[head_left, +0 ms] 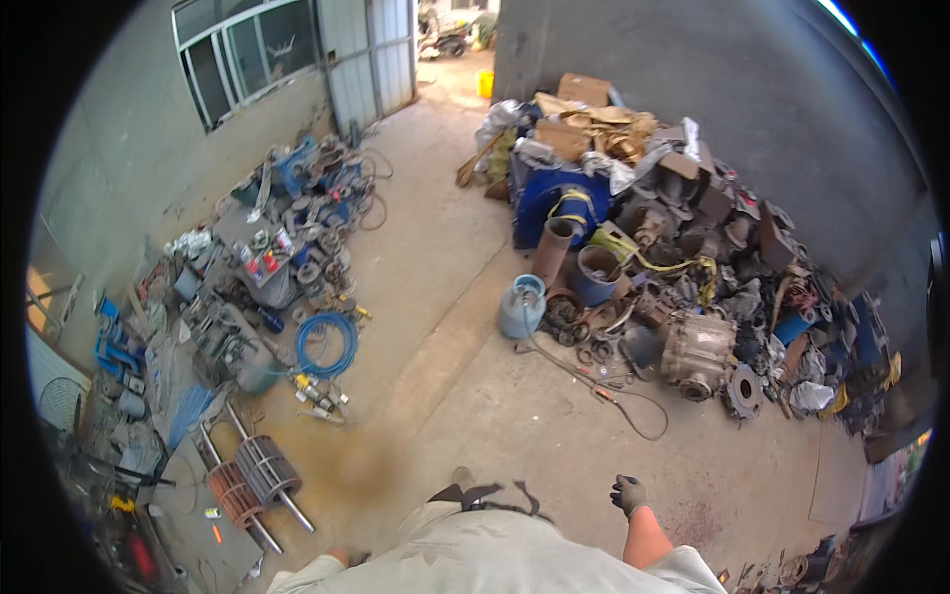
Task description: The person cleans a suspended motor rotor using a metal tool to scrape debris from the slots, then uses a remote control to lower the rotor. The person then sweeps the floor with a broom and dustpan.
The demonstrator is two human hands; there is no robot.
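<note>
My right hand (627, 493), in a grey glove with dark fingers, hangs low over the bare concrete floor to the right of my body. Its fingers are loosely bent and a little apart, with nothing visible in them. Of my left arm only a sleeve and a bit of forearm (346, 556) show at the lower edge; the left hand is out of sight. Two ribbed rotors on steel shafts, one grey (267, 469) and one rusty (236, 493), lie at the lower left. A cast metal housing (699, 348) sits ahead of my right hand.
A light-blue gas cylinder (522, 309) stands mid-floor, its hose (564, 364) trailing right. Scrap parts and cardboard (584, 91) pile along the right wall. More machine parts and a coiled blue hose (327, 345) lie left. A concrete strip (435, 198) leads to an open doorway (455, 69).
</note>
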